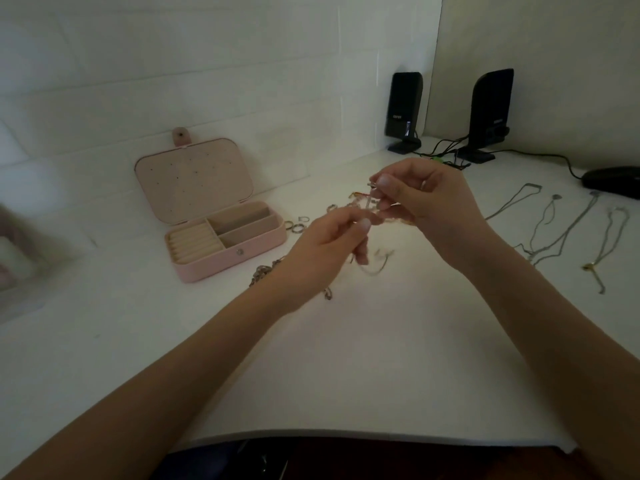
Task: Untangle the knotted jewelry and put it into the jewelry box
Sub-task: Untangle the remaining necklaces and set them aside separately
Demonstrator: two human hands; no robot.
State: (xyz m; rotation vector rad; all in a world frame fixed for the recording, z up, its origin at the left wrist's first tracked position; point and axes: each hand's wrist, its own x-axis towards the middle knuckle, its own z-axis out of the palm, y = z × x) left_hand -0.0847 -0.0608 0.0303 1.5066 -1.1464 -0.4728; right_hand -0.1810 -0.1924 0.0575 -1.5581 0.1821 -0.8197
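On the white bench, the pink jewelry box stands open at the left, lid tilted back, its compartments bare. Just right of it lie small rings and a chunky chain. Above the bench's middle, the left hand pinches one part of the knotted jewelry and the right hand pinches another part, so each grip is grasping the tangle. Farther right, thin necklaces lie spread out, with two black speakers behind.
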